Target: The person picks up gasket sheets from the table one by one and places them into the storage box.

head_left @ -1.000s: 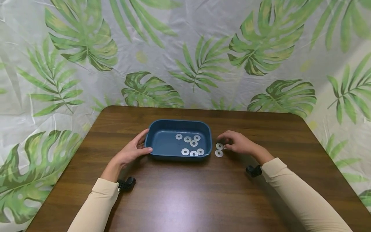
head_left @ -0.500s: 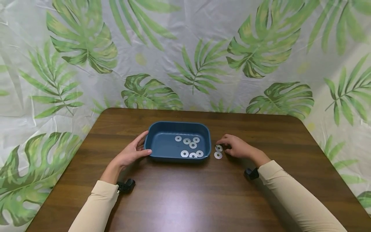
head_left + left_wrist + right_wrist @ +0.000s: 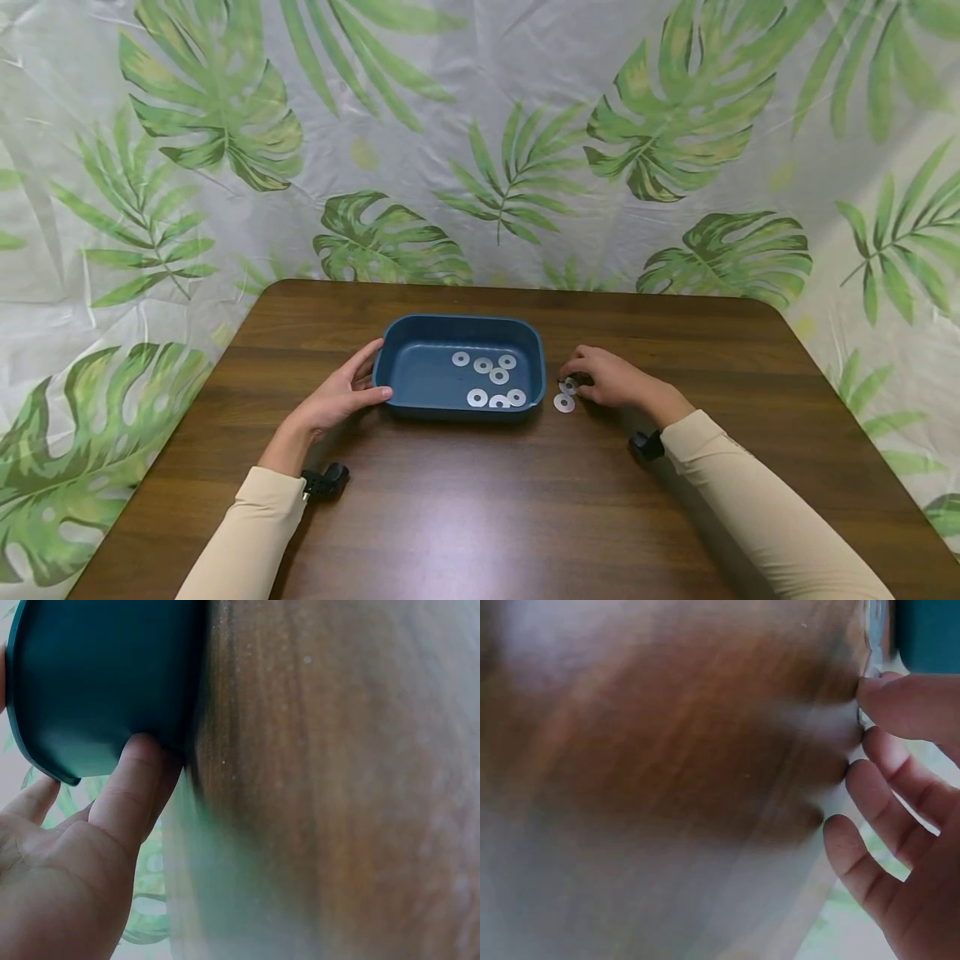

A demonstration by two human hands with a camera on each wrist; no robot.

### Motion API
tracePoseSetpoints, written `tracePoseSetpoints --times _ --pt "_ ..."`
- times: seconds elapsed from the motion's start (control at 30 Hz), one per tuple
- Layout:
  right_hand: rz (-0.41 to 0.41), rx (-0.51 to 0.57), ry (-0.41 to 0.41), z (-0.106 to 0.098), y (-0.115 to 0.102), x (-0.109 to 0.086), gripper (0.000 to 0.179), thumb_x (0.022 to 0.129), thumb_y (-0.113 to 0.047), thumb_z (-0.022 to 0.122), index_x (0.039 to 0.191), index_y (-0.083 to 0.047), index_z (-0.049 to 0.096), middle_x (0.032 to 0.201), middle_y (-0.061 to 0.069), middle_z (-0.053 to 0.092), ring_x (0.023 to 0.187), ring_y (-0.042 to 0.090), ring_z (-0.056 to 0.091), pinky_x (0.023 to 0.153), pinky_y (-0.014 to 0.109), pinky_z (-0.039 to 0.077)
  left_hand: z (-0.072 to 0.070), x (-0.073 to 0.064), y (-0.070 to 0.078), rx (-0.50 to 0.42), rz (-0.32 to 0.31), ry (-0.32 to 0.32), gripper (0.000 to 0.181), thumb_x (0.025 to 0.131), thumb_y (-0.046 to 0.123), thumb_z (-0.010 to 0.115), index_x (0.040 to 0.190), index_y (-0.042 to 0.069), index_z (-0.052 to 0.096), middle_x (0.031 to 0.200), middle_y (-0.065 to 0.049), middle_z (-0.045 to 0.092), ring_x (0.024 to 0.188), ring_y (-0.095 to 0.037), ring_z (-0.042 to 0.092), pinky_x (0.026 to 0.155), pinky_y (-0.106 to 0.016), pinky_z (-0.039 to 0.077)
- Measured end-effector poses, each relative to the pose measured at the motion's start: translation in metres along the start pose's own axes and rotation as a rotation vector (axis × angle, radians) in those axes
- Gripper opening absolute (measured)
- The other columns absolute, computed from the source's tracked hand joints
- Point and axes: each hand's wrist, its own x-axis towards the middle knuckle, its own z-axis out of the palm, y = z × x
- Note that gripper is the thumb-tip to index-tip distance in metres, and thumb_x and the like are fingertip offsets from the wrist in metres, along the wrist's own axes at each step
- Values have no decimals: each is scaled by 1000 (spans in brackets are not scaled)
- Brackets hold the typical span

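A dark blue rectangular tray (image 3: 457,412) sits on the table with several flat metal washers (image 3: 498,376) inside, mostly toward its right end. My left hand (image 3: 341,392) grips the tray's left end, thumb at the rim by the near corner; in the left wrist view its fingers (image 3: 127,787) lie against the outer wall. Just right of the tray, my right hand (image 3: 611,379) pinches at a washer (image 3: 570,387) lying on the table, partly hidden by thumb and fingertips. A second loose washer (image 3: 564,403) lies nearer to me. In the right wrist view the thumb (image 3: 907,705) bends toward the tabletop.
The brown wooden table (image 3: 465,500) has its far edge against a hanging leaf-print cloth (image 3: 525,125). Small black cameras sit at the left wrist (image 3: 327,481) and right wrist (image 3: 647,447).
My right hand's fingertips have come over the farther loose washer, which has shifted slightly right toward them. The left hand and the tray hold still; the head view tilted slightly.
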Motion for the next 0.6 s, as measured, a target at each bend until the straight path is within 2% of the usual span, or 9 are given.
tracePoseSetpoints --times 0.3,0.6 --pt "31 -26 -63 -4 -2 8 23 83 -2 72 105 -8 69 102 9 60 91 22 59 85 44 51 -1 -1 0 -18 10 -4 86 98 16 62 161 15 5 166 -24 12 148 -48 26 117 -61 28" --pt "101 12 -146 -11 -3 14 19 79 -1 72 94 -6 61 94 7 56 84 17 51 78 34 46 0 -1 2 1 11 -4 86 98 17 63 161 15 5 165 -25 12 149 -49 24 117 -61 26"
